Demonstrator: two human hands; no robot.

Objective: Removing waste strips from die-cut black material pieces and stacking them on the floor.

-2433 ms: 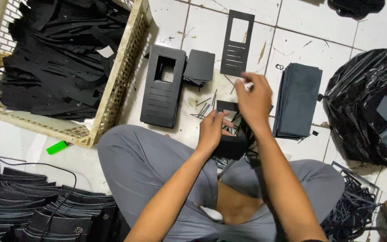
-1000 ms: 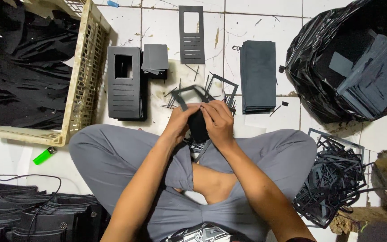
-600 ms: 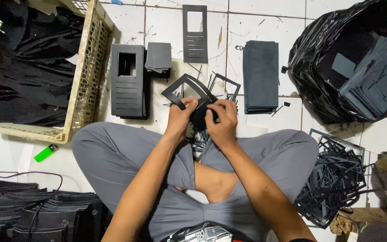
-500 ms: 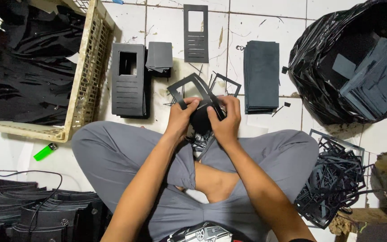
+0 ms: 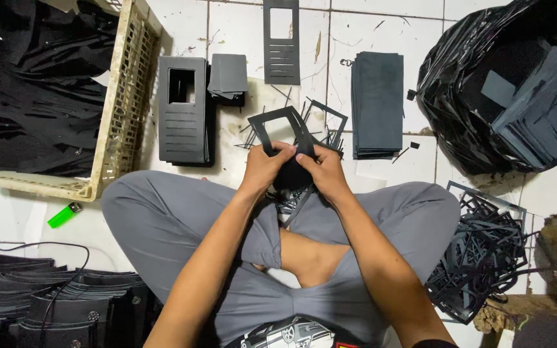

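Observation:
I sit cross-legged on a white tiled floor. My left hand and my right hand are pressed together over my lap, both gripping a black sheet piece. A thin black cut-out frame sticks up from that piece above my fingers, tilted to the left. More black offcut frames lie on the tiles just beyond my hands.
A stack of black rectangles with window cut-outs and small dark squares lie ahead left, a slotted panel far ahead, a dark sheet stack ahead right. Plastic crate left; black bag right; scrap frames; green lighter.
My right hand came back from the floor ahead and joined the left over my lap. Since then a thin black frame has been peeling up out of the held piece.

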